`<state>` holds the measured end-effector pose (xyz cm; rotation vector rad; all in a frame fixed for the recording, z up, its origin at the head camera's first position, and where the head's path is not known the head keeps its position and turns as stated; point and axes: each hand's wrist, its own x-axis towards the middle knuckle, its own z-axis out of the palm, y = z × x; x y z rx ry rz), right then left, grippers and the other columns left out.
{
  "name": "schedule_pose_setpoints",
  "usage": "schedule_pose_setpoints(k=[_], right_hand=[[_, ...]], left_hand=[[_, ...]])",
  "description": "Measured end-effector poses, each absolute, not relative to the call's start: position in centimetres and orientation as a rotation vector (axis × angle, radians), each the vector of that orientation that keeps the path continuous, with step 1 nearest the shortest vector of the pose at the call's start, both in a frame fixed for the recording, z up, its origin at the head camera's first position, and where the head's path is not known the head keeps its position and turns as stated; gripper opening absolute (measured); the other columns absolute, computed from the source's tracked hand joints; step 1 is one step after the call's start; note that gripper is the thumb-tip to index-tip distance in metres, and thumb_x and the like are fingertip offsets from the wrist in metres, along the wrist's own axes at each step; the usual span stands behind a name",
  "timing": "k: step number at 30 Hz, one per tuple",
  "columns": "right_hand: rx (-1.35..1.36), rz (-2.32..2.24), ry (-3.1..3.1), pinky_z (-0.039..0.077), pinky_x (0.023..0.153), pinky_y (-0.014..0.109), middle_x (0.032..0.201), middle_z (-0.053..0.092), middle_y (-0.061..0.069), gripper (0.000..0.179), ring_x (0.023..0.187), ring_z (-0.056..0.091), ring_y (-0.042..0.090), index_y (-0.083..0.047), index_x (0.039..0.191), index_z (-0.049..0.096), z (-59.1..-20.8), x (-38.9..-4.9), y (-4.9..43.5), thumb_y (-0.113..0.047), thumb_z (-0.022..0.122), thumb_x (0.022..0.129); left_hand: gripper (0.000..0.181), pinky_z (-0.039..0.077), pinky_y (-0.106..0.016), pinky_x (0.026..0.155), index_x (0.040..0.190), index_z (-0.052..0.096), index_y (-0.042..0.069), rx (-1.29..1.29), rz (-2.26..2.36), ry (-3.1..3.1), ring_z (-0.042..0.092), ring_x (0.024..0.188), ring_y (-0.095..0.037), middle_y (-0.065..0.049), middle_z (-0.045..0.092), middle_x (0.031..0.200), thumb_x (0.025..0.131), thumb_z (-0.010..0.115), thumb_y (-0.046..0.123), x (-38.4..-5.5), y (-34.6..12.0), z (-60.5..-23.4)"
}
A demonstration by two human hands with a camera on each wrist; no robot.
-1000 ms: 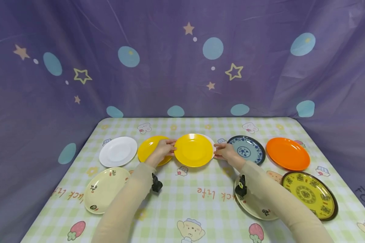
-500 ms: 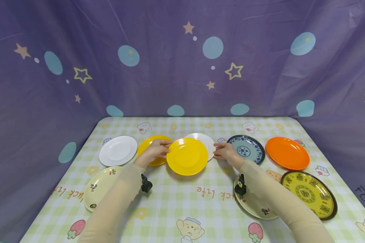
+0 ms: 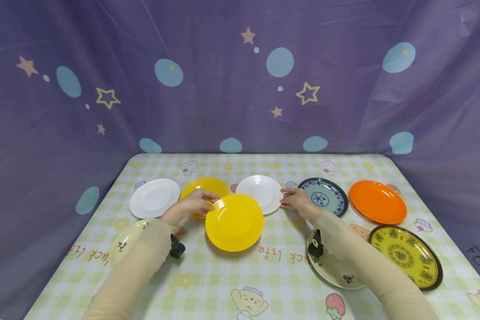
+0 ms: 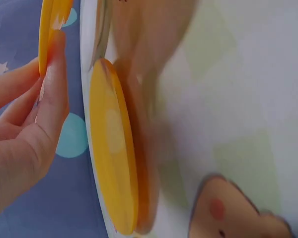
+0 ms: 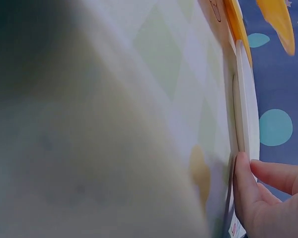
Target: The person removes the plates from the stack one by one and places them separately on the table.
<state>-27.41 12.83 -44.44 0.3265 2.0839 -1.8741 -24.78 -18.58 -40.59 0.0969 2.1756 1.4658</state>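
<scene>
My left hand point(image 3: 191, 205) pinches the left rim of a yellow plate point(image 3: 234, 222), which is raised over the middle of the table. In the left wrist view thumb and fingers point(image 4: 57, 84) grip the edge of that plate. Another yellow plate point(image 3: 205, 186) lies on the cloth, partly behind the left hand. At the back middle, a white plate point(image 3: 260, 194) has its right rim between the thumb and fingers of my right hand point(image 3: 299, 202). The right wrist view shows that grip on the white plate point(image 5: 243, 109) from the side.
Another white plate point(image 3: 155, 198) and a cream plate point(image 3: 124, 244) lie left. On the right are a blue-patterned plate point(image 3: 326, 195), an orange plate point(image 3: 378, 202), a dark-rimmed yellow patterned plate point(image 3: 402, 255) and a second cream plate point(image 3: 332, 271) partly under the right sleeve. A purple curtain point(image 3: 240, 124) surrounds the table.
The left hand has carried the yellow plate toward me and to the left, off the white plate, which is now uncovered. The right hand has stayed at the white plate's rim.
</scene>
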Motion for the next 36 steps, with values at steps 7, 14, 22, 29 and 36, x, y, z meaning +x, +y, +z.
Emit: schedule_pose_setpoints(k=[7,14,22,29,36], right_hand=[[0.291,-1.911,2.045,0.053,0.072,0.028,0.101,0.044,0.021,0.044,0.060,0.058,0.011,0.011,0.125,0.040,-44.3,-27.3,13.1,0.015,0.047,0.082],[0.355,-1.902,2.040,0.054,0.067,0.026,0.101,0.045,0.019,0.044,0.058,0.058,0.010,0.009,0.124,0.043,-44.2,-27.3,12.8,0.016,0.047,0.081],[0.384,-1.870,2.067,0.054,0.066,0.025,0.106,0.046,0.020,0.043,0.059,0.058,0.011,0.007,0.123,0.045,-44.4,-27.6,12.7,0.015,0.048,0.081],[0.380,-1.869,2.053,0.053,0.072,0.029,0.108,0.045,0.021,0.045,0.062,0.058,0.011,0.007,0.125,0.044,-44.1,-27.4,12.7,0.015,0.050,0.080],[0.343,-1.880,2.067,0.054,0.070,0.031,0.105,0.049,0.023,0.042,0.071,0.062,0.021,0.002,0.119,0.052,-46.5,-29.1,13.2,0.013,0.055,0.078]], left_hand=[[0.040,0.050,-0.021,0.057,0.121,0.050,-0.004,0.156,1.347,2.170,0.050,0.059,-0.009,-0.009,0.056,0.097,0.081,0.054,-0.003,-24.2,-19.7,-40.3],[0.039,0.050,-0.023,0.056,0.120,0.052,-0.004,0.237,1.256,2.166,0.051,0.057,-0.010,-0.012,0.059,0.102,0.080,0.054,-0.004,-23.5,-20.9,-40.4],[0.037,0.054,-0.030,0.061,0.120,0.054,0.000,0.178,1.205,2.168,0.058,0.064,-0.013,-0.011,0.058,0.103,0.083,0.054,-0.004,-23.0,-22.0,-40.8],[0.040,0.054,-0.031,0.060,0.121,0.051,-0.003,0.170,1.214,2.116,0.060,0.063,-0.015,-0.012,0.059,0.102,0.081,0.050,-0.008,-22.6,-22.9,-41.0],[0.039,0.054,-0.031,0.059,0.119,0.052,-0.005,0.223,1.217,2.106,0.060,0.062,-0.016,-0.010,0.062,0.097,0.080,0.051,-0.006,-22.4,-23.8,-41.3]])
